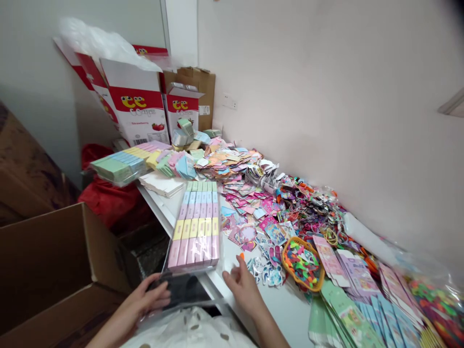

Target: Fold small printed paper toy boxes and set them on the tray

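Observation:
A clear plastic bag (195, 237) packed with rows of pink, yellow, lilac, blue and green boxes lies across the near table edge. My left hand (154, 295) has its fingers curled over the bag's loose end, above a dark patch near my lap. To the right of the bag, my right hand (242, 285) is raised over the table edge, thumb and index finger apart. A small orange piece (242, 256) shows at its index fingertip; whether it is touched cannot be made out. Near this hand are blue-and-white cut-out stickers (270, 273) and a yellow basket (321, 279) of small colourful pieces.
An open cardboard box (90, 241) stands at left. Piles of cards (232, 164) and tangled colourful trinkets (311, 203) line the wall. Pastel printed packs (357, 275) fill the right. Red-and-white cartons (139, 111) and another bagged stack (114, 166) are at the back left.

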Motion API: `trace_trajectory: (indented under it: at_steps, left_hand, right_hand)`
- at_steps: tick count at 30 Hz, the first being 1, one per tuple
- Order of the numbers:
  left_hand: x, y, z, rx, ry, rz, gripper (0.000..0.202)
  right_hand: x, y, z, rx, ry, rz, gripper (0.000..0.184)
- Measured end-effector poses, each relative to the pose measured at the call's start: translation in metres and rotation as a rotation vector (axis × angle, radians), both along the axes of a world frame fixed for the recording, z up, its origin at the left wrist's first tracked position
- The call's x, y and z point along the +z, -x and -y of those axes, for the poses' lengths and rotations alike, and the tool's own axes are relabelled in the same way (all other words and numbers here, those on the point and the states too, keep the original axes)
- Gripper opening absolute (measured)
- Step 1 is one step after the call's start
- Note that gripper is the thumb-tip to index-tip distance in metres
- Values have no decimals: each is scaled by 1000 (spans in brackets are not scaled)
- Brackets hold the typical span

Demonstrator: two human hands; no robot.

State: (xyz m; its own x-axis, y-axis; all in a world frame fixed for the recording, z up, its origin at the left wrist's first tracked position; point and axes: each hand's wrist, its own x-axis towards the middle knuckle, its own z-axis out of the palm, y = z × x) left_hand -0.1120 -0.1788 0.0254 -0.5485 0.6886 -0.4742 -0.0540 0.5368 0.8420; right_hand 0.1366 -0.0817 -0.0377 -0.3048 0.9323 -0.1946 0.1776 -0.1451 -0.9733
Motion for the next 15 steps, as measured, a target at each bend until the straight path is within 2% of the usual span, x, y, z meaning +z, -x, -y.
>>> trace_trajectory:
  at_steps: [2, 4, 8, 10, 12, 15]
  left_hand:
    - [-6, -7, 5, -25, -88, 34, 80]
    - [-7, -9, 11, -43, -105, 29, 77]
    - [1, 13, 31, -84, -43, 11, 67]
    - [7, 36, 39, -189, -12, 3, 60]
    - [10, 61, 40, -295, 41, -91, 48]
    - [13, 84, 25, -273, 11, -500, 42]
  right_hand:
    - [-5, 6, 11, 29, 88, -86, 67]
    - [-7, 8, 20, 75, 163, -203, 54]
    - [-9, -6, 32, 124, 240, -281, 44]
    - [-10, -19, 33, 162, 200, -231, 42]
    - [-9, -30, 30, 153, 91, -132, 40]
    - [-5, -37, 16, 22, -140, 51, 38]
